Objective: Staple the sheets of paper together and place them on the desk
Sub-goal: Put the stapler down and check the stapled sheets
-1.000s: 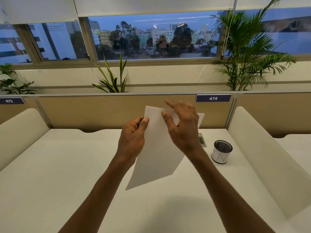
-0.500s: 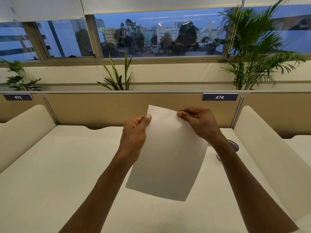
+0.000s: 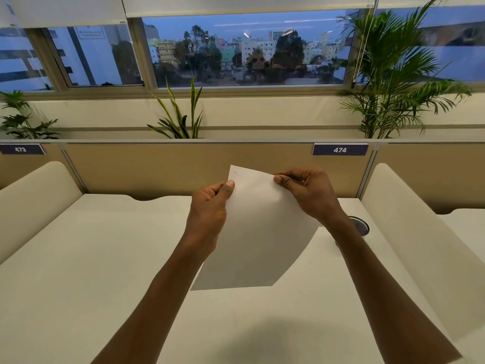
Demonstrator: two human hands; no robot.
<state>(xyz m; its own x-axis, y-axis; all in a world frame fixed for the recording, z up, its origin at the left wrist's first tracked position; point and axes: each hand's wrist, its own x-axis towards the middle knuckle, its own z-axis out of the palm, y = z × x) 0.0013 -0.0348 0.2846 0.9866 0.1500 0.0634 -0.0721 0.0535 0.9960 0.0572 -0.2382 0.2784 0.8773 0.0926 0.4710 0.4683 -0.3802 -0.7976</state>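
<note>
Above the desk (image 3: 78, 271), being held up at the top edge: sheets of paper (image 3: 258, 232), left hand (image 3: 207, 208) pinching the left corner, right hand (image 3: 307, 193) pinching the right. Hanging light and limp, bowing below; likely sliding apart unless gripped near the corners. Showing two faint marks at the top-left corner, possibly a staple. Reading on partition labels (image 3: 340, 150): 473 and 474.

Two hands, left (image 3: 208, 214) and right (image 3: 308, 193); one paper stack (image 3: 258, 232), sheet count indiscernible; one mesh cup (image 3: 360, 225); three plants, far left (image 3: 18, 119), centre (image 3: 181, 116), right (image 3: 388, 82); two number plates, 473 (image 3: 21, 149) and 474 (image 3: 340, 150).
</note>
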